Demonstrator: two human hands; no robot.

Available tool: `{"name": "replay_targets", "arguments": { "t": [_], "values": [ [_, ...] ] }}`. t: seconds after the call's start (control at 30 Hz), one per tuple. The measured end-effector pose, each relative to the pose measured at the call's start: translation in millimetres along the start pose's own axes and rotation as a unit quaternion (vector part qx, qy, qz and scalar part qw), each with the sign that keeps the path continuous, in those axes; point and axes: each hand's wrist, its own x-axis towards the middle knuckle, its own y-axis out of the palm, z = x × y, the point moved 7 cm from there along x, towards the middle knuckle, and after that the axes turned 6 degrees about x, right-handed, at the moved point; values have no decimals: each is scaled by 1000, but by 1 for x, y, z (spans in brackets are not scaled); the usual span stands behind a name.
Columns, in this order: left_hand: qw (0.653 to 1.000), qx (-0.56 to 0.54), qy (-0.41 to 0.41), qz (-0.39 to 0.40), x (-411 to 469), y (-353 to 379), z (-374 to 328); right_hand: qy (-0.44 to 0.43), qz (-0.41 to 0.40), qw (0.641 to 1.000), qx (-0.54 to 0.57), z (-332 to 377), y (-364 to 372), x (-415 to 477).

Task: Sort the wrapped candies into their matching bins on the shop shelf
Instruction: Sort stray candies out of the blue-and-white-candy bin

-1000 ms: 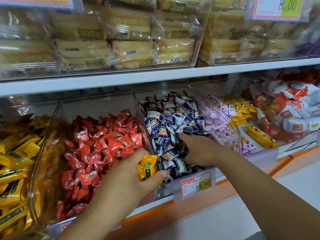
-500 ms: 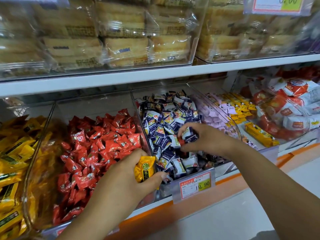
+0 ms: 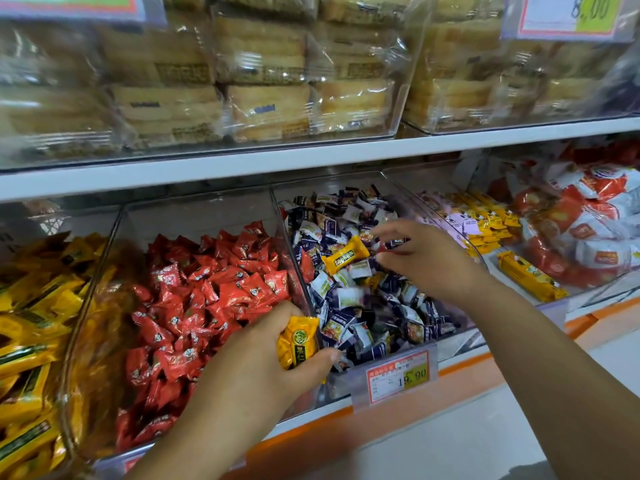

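My left hand (image 3: 256, 368) grips a yellow wrapped candy (image 3: 298, 341) at the front corner between two clear bins. One bin holds red candies (image 3: 207, 299); the other holds blue-and-white candies (image 3: 367, 306). My right hand (image 3: 429, 261) hovers over the blue-and-white pile and pinches a small dark and red candy (image 3: 390, 244) at its fingertips. A second yellow candy (image 3: 344, 259) lies on top of that pile, just left of my right fingers. A bin of yellow candies (image 3: 31, 306) sits at the far left.
A price tag (image 3: 398, 377) hangs on the front of the blue bin. To the right are pink and yellow packets (image 3: 485, 220), a yellow bar (image 3: 530, 275) and red-and-white bags (image 3: 588, 230). The shelf board (image 3: 311, 157) above carries wrapped cakes (image 3: 270, 81).
My right hand came up out of the blue-and-white pile with a small candy in its fingertips. A yellow candy now shows on the pile. My left hand kept its yellow candy in place.
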Motion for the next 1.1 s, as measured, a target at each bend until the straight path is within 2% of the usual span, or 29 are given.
{"name": "replay_targets", "arguments": {
  "t": [0.3,0.47,0.53,0.63,0.87,0.97,1.1],
  "values": [
    [1000,-1,-7,13,-1,2,1,-64,-22,994,-80,2,6,-8],
    [1000,3,-2,10,-1,2,0,-121,35,976,-180,13,39,-2],
    [1000,2,-2,11,-1,1,0,-134,6,972,-193,17,40,0],
    [1000,-15,-4,15,0,2,3,-139,-49,977,-151,25,20,-2],
    [998,-68,9,-4,1,-3,1,-89,-7,995,-47,26,3,-16],
    [994,-97,21,-36,-4,-12,-2,-126,22,992,-3,49,16,-29],
    [991,-78,39,-102,-17,-39,1,-185,52,980,41,86,38,-45]
  ]
}}
